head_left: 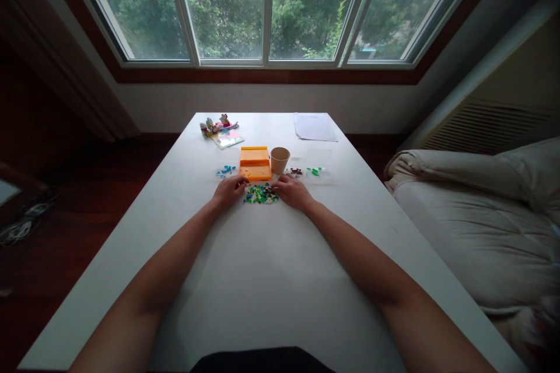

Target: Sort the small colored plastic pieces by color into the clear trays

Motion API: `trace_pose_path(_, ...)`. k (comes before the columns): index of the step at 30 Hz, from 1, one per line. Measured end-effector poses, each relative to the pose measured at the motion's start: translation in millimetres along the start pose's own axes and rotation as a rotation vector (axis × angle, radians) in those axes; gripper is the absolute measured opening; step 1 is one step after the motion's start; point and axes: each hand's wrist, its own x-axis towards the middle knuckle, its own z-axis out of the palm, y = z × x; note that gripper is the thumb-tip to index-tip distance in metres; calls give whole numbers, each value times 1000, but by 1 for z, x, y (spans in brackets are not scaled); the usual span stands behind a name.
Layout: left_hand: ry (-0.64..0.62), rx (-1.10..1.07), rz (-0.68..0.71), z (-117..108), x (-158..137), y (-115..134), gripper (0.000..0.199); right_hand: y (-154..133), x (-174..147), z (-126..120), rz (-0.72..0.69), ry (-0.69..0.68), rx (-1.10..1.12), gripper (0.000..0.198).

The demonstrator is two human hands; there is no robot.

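Note:
A pile of small mixed pieces [261, 193], green, blue, white and dark, lies on the white table between my two hands. At its left edge is my left hand [229, 191], fingertips drawn together near the front left corner of an open orange box [255, 155]. Whatever those fingertips pinch is too small to name. My right hand [293, 191] rests at the pile's right edge, its fingers closed together by a few dark pieces; what they hold is hidden. A few orange pieces lie in the box's front part. Beside the box stands a brown paper cup [280, 159].
Clear trays hold blue pieces [226, 171] at left, dark red pieces [296, 172] and green pieces [314, 172] at right. Farther back are small figurines [217, 125], a flat packet [228, 139] and white paper sheets [314, 127]. A beige sofa [455, 215] flanks the table [271, 280].

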Motion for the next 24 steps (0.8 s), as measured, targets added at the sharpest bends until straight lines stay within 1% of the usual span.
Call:
trace_pose_path(3,-21,20,36,0,-1,1,23,1,-1,-2,25,14,0,15)
trace_pose_path(5,-29,25,53,0,-1,1,22,0,-1,-4,13,17,16,19)
trace_pose_path(7,-34,28,62,0,-1,2,22,-2,0,-5,-28,-1,41,27)
trace_pose_path(9,-33,32,64,0,-1,2,22,-3,0,-5,-63,-18,59,30)
trace_pose_path(15,-35,43,63,0,-1,2,22,4,-1,-1,-34,9,58,21)
trace_pose_path(18,-39,57,62,0,-2,2,22,8,-1,1,-16,15,74,23)
trace_pose_path(24,-43,70,67,0,-1,2,22,9,-1,0,-42,-3,106,22)
